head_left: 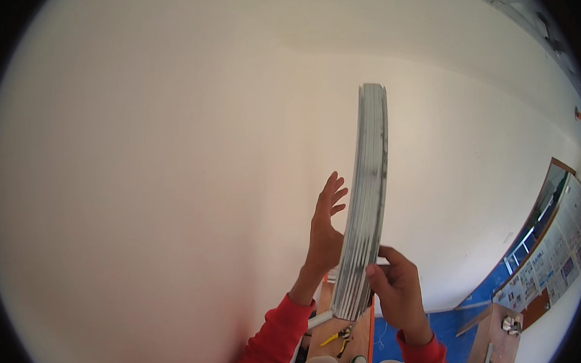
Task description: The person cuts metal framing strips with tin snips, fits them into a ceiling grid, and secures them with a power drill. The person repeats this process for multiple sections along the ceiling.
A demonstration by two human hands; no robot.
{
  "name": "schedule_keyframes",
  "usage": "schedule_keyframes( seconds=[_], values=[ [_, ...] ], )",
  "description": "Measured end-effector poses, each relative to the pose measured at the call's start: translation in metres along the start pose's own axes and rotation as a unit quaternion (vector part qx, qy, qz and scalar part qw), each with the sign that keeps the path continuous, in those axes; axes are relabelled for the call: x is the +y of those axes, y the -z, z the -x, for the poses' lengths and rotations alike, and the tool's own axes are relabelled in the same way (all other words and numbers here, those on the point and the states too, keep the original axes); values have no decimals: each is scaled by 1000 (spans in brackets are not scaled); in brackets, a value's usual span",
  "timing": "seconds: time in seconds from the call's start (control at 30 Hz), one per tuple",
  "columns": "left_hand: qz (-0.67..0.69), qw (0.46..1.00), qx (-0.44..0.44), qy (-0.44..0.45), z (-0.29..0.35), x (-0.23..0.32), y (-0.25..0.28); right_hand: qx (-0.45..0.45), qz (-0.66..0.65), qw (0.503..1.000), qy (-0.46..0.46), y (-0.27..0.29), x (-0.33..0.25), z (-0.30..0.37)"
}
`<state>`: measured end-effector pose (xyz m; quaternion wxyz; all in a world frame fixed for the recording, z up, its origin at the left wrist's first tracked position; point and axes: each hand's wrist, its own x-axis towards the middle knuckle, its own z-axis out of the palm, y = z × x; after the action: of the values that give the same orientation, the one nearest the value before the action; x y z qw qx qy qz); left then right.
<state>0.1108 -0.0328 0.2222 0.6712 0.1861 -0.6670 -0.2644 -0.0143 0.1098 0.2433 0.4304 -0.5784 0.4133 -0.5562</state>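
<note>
Upright in front of me stands a tall stack of thin grey-white strips [369, 179], with dark smudges on its edges; their exact kind I cannot make out. My right hand [398, 289] pinches the stack's right side near the lower end, thumb on the facing edges. On the other side, my left hand [326, 233] is open, fingers apart and pointing up. Its palm base meets the stack's left edge or lies just behind it. Below, a yellow-handled hand tool like pliers or snips [343, 337] rests on a wooden plank [363, 330].
A pale wall [174, 142] fills the left and middle. At lower right, a worn bench [485, 353] carries small items. Behind it, newspaper sheets [563, 235] cover a surface beside an opening. Blue covering [397, 332] lies on the floor. A white strip [321, 319] sticks out by the plank.
</note>
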Motion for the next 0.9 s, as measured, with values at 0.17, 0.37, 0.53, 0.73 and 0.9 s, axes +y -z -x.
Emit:
schedule_keyframes(
  seconds=[0.17,0.37,0.53,0.73,0.9],
  values=[
    [212,972,72,-72,-15,65,-3,-57,-25,993,97,-44,-67,-43],
    [161,943,205,-206,-139,104,30,-78,-48,977,194,-99,-145,-91],
    [121,916,271,-269,-230,131,43,-137,12,976,166,-87,-212,-107],
    [60,909,306,-278,-271,143,34,-176,-123,953,215,-62,-239,-87],
    [32,899,294,-321,-309,137,51,-84,53,973,207,-22,-113,-14]
  ],
)
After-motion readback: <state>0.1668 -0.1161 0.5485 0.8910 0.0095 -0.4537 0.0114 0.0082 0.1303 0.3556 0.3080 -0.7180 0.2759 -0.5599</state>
